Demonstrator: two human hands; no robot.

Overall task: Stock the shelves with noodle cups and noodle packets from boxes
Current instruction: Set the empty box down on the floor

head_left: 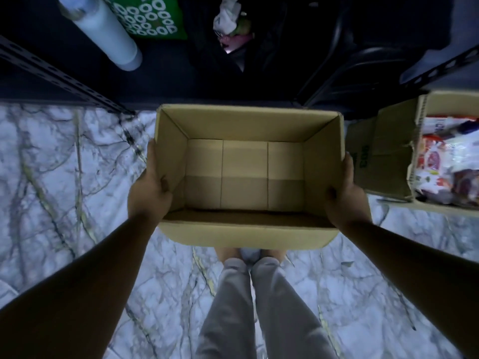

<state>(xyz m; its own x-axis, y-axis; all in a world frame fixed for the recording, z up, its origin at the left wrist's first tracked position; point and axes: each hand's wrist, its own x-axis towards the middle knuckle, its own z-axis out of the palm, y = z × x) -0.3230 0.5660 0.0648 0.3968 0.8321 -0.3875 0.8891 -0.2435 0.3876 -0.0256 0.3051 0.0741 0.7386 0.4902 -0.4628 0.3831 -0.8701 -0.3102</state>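
Our left hand (150, 193) and right hand (344, 198) grip the open cardboard box (243, 174) by its side walls (thumbs inside), near a second box (388, 156) holding noodle packets (445, 164).

An open-topped brown cardboard box (248, 125) is held over the marbled stone floor (64, 177), the left hand (149, 193) gripping its left wall and the right hand (346, 198) its right wall. Just to its right stands a second torn cardboard box (383, 156) with plastic noodle packets (445, 161) inside. Behind both is the dark perforated metal shelf rack (51, 73), with a white cylinder (108, 35) in its left part.
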